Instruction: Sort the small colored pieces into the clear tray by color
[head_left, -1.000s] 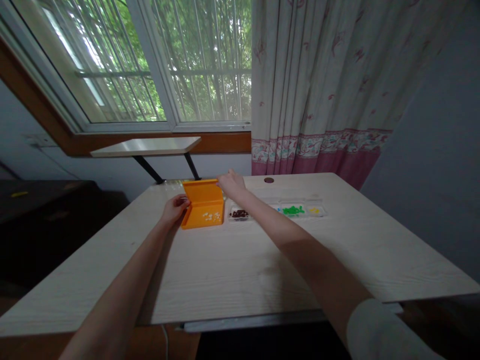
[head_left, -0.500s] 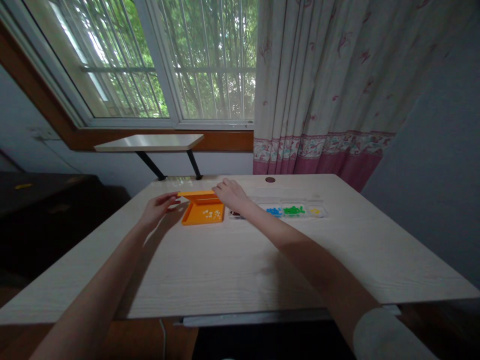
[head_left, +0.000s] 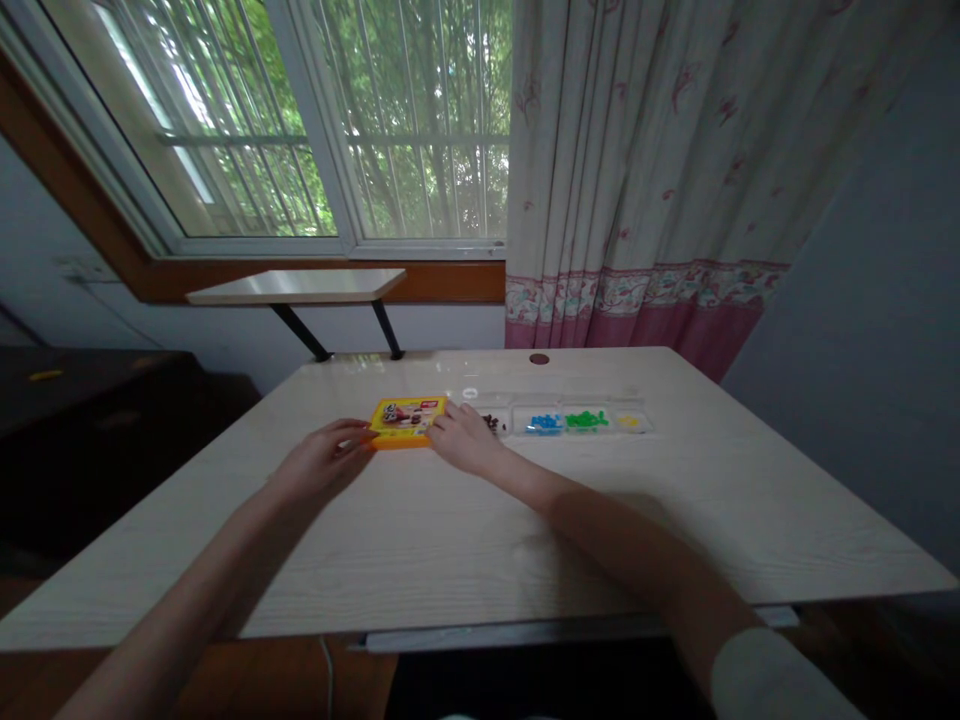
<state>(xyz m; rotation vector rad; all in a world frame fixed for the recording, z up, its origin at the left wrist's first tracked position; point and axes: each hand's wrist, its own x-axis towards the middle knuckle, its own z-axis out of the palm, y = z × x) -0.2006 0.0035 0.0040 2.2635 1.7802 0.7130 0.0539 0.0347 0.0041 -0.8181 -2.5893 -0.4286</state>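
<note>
A flat orange box [head_left: 405, 421] with a printed yellow lid lies closed on the pale wooden table [head_left: 480, 520]. My left hand [head_left: 321, 463] rests at its left front corner, fingers stretched toward it and touching the edge. My right hand [head_left: 463, 440] lies at the box's right front corner, fingers curled loosely against it. Neither hand lifts anything. To the right of the box stands a clear divided tray [head_left: 570, 419] with dark, blue, green and yellow beads in separate compartments.
A small white ring [head_left: 470, 393] lies behind the box. A round cable hole [head_left: 538, 358] sits near the table's far edge. Beyond are a window, a small wall shelf [head_left: 300, 285] and a patterned curtain [head_left: 645, 170]. A dark cabinet stands at the left.
The orange box's lid, upright a second ago, has been lowered and now lies shut. Both hands have moved down to the box's front corners.
</note>
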